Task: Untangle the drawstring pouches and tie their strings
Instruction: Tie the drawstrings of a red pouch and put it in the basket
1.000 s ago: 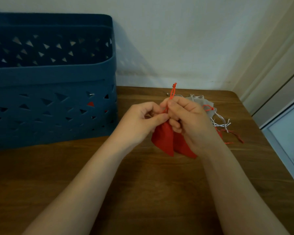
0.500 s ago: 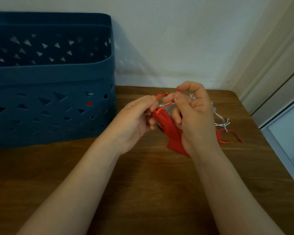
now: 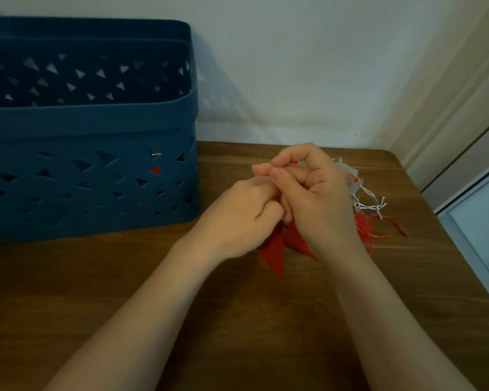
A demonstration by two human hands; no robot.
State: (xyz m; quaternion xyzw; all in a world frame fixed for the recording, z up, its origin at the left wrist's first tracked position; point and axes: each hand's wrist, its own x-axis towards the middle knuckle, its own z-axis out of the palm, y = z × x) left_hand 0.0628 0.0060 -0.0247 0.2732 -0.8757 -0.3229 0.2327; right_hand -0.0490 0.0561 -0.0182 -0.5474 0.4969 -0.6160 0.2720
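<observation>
A red drawstring pouch hangs between both hands, its lower corners showing below them above the wooden table. My left hand is closed around the pouch's neck. My right hand pinches the pouch's thin red string at its fingertips, just above the left hand. Behind my right hand lies a heap of other pouches, red and pale grey, with tangled white strings and red strings. Most of the held pouch's top is hidden by my fingers.
A large dark blue plastic basket with triangular holes stands at the left on the table, against the wall; red shows through some holes. The table's right edge runs close to the heap.
My right hand has come down and closer to my left hand, fingertips pinched over it. The pouch now hangs lower, with two red corners pointing down.
</observation>
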